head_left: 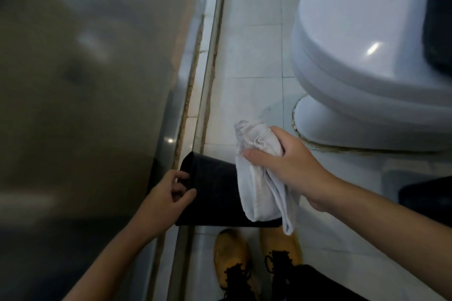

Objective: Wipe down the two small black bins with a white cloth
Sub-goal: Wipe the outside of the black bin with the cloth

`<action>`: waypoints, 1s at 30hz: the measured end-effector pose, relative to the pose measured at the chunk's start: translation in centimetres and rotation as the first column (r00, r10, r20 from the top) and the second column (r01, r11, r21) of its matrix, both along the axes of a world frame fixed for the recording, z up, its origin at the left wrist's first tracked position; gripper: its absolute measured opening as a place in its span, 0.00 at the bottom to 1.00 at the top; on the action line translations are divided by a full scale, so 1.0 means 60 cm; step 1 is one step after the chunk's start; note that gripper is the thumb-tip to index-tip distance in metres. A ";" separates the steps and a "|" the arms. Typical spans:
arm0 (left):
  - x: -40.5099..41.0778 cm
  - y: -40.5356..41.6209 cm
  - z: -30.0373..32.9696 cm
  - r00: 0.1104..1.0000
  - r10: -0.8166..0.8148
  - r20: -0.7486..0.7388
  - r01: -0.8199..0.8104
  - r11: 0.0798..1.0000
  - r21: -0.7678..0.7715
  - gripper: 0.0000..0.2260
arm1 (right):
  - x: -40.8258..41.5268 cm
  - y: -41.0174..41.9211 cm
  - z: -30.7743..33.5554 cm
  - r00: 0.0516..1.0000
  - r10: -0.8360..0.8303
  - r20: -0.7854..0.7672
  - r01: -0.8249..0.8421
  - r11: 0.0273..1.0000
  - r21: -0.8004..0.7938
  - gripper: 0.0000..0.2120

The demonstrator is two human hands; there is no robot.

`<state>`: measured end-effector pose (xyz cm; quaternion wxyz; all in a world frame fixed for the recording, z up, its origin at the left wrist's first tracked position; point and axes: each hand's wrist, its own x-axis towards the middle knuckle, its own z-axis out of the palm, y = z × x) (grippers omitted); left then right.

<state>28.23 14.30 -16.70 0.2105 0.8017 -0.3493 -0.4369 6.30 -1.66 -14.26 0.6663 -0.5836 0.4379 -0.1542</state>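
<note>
A small black bin (215, 193) is held on its side above the floor, low in the middle of the head view. My left hand (166, 193) grips its left end, fingers curled over the edge. My right hand (286, 166) is shut on a bunched white cloth (259, 178), which lies against the bin's right part and hangs down past its lower edge. A second dark object, possibly the other black bin (425, 198), shows at the right edge, partly hidden by my right forearm.
A white toilet (367, 68) with its lid down fills the upper right. A glass shower partition (97, 80) on a metal track (208, 85) runs along the left. White floor tiles lie between them. My tan shoes (232, 259) stand below the bin.
</note>
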 end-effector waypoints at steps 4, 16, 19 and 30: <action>-0.002 -0.009 0.024 0.998 0.000 0.058 0.000 1.000 0.000 0.14 | -0.012 -0.012 0.051 0.999 -0.027 -0.028 0.028 0.999 0.043 0.12; -0.044 -0.045 0.278 0.999 -0.054 -0.001 0.053 0.986 -0.161 0.18 | -0.023 -0.006 0.160 0.998 0.001 -0.058 0.005 0.995 0.095 0.20; -0.140 -0.073 0.319 0.982 0.019 -0.188 -0.016 1.000 0.019 0.30 | -0.011 0.004 0.204 0.997 0.003 -0.080 0.006 0.994 0.106 0.19; -0.262 -0.045 0.283 0.904 0.326 -0.276 -0.386 0.900 -0.202 0.05 | -0.104 0.098 0.229 0.980 -0.186 0.075 0.138 0.898 0.419 0.20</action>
